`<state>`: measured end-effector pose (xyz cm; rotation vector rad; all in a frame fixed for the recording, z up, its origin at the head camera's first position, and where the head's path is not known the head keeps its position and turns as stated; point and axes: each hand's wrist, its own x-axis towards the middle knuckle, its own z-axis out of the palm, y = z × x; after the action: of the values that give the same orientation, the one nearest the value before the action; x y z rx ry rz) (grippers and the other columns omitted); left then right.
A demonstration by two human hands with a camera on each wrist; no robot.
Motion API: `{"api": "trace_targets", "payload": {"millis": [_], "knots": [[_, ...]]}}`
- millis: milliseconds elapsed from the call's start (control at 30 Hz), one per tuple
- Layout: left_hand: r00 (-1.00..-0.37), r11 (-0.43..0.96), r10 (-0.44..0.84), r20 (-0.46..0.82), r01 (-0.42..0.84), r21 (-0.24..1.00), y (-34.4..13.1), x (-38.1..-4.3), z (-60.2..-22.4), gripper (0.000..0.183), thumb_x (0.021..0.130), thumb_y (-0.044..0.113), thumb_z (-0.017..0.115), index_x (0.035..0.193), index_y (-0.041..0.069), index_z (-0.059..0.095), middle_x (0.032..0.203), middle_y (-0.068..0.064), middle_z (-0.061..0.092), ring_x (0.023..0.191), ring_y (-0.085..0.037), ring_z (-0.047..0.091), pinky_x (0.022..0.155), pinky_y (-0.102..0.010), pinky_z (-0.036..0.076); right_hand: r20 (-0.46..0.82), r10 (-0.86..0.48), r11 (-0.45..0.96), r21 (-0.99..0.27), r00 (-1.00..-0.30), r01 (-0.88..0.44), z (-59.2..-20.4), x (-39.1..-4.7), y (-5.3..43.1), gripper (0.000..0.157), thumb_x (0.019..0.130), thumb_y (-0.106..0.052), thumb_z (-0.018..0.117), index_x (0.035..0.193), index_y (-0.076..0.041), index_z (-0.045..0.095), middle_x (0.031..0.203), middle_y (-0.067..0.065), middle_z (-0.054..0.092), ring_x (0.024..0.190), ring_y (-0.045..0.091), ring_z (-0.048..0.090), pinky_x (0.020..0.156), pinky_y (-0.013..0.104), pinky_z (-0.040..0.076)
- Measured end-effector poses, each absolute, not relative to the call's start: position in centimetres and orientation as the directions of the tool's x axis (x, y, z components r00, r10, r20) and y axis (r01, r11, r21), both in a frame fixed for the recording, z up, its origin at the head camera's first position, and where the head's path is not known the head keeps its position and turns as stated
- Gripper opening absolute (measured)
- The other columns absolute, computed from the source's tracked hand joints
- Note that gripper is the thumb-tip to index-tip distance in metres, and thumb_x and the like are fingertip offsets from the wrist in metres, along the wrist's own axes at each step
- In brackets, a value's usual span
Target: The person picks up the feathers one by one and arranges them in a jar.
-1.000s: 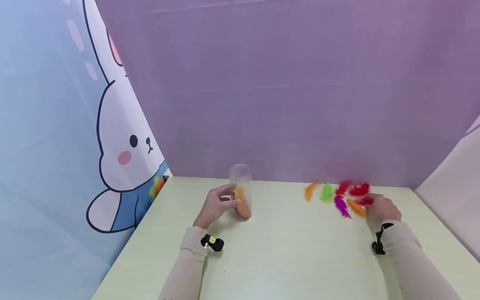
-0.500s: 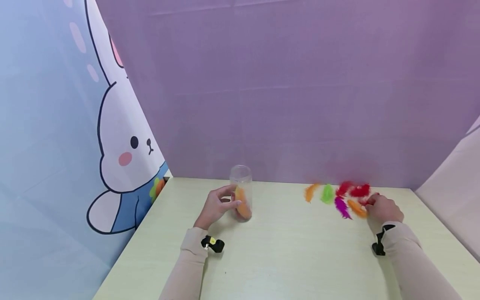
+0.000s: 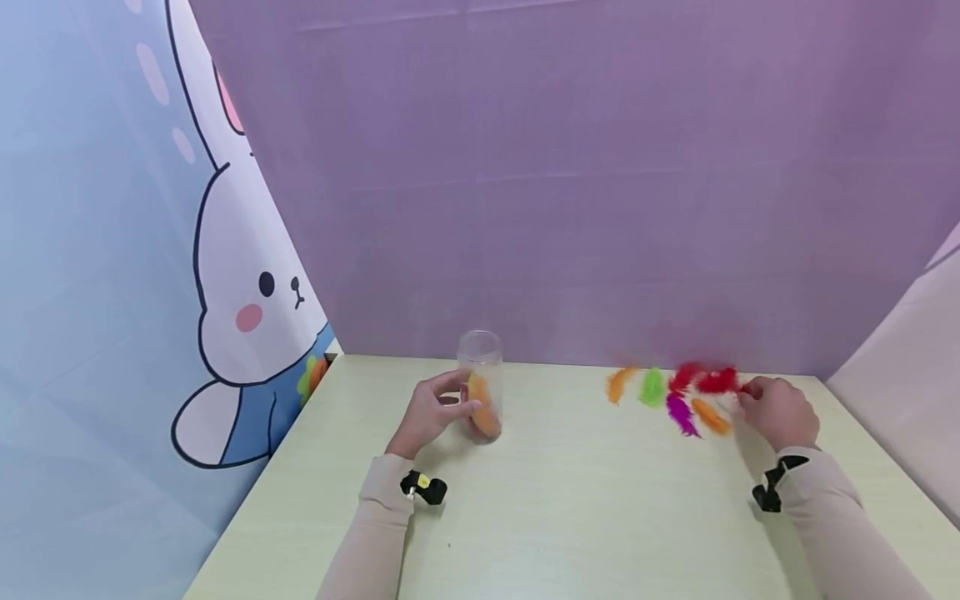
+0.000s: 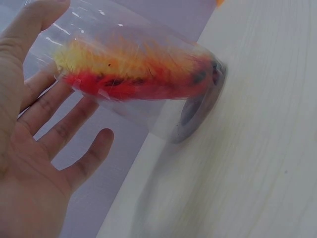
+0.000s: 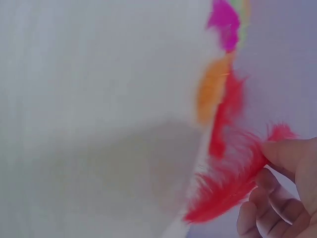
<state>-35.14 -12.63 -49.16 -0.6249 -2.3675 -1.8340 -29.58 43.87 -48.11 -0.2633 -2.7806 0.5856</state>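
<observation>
In the head view, a clear plastic jar [image 3: 481,360] stands upright on the table, held at its side between the thumb and fingers of my left hand [image 3: 433,412]. Yellow-orange and red feathers [image 4: 143,74] show through its wall in the left wrist view. Over on the right, my right hand [image 3: 780,414] pinches a red feather [image 5: 228,188] between thumb and forefinger, raised a little off the table. Left of that hand lie a purple feather [image 3: 682,414], an orange feather [image 3: 711,417] and red feathers [image 3: 717,381].
Farther left in the same group are a green feather [image 3: 653,387] and another orange feather [image 3: 619,385]. The pale wooden table [image 3: 570,500] ends at a purple cloth backdrop [image 3: 600,208]. A rabbit-printed curtain [image 3: 97,333] hangs at the left.
My right hand has drawn back to the right and lifted slightly, taking the red feather from beside the orange one. The left hand and jar stay in place.
</observation>
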Motion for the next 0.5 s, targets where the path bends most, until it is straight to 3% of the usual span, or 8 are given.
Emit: {"api": "trace_targets", "payload": {"millis": [300,500], "knots": [[-0.909,0.19,0.27,0.316,0.372,0.908,-12.7,-35.1,-49.0,0.055,0.082,0.021,0.088,0.133,0.013,0.068,0.121,-0.012,0.074,0.11,-0.026,0.067,0.097,-0.045,0.059,0.297,0.257,0.879,-0.468,-0.919,0.094,-45.1,-28.5,41.3,0.035,0.099,-0.03,0.062,0.115,0.002,0.068,0.097,0.027,0.073,0.074,0.037,0.062,0.047,0.033,0.041],[-0.909,0.194,0.269,0.317,0.374,0.907,-12.8,-35.0,-49.0,0.055,0.081,0.022,0.088,0.132,0.013,0.069,0.12,-0.011,0.074,0.108,-0.025,0.067,0.096,-0.044,0.059,0.334,0.268,0.846,-0.53,-0.904,0.055,-43.6,-28.4,39.7,0.038,0.098,-0.03,0.065,0.115,0.003,0.069,0.104,0.03,0.072,0.086,0.044,0.065,0.056,0.034,0.044]]}}
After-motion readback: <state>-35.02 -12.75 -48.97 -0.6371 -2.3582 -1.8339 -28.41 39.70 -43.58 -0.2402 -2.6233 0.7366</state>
